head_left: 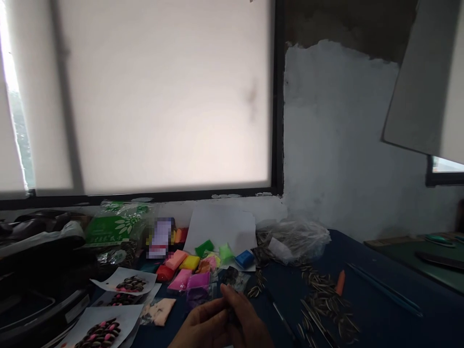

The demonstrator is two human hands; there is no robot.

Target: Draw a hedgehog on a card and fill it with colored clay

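Note:
My left hand [205, 321] and my right hand [248, 316] meet at the bottom middle of the view, their fingers closed and pressed together at the tips. Whatever lies between them, if anything, is hidden by the fingers and too dark to name. Just beyond the fingertips is a clear packet with black contents [234, 276]. A purple clay packet [197, 285] lies close to my left hand. To the right of my right hand, a pen [281, 311] rests on the dark blue cloth [379, 314].
Loose sunflower seeds [328, 299], an orange stick [340, 282] and blue tweezers [386, 290] lie to the right. Paper sheets [125, 319] bearing seeds with pink bits are at left. Behind are colourful packets [190, 262], a white sheet [221, 227] and a plastic bag [304, 237].

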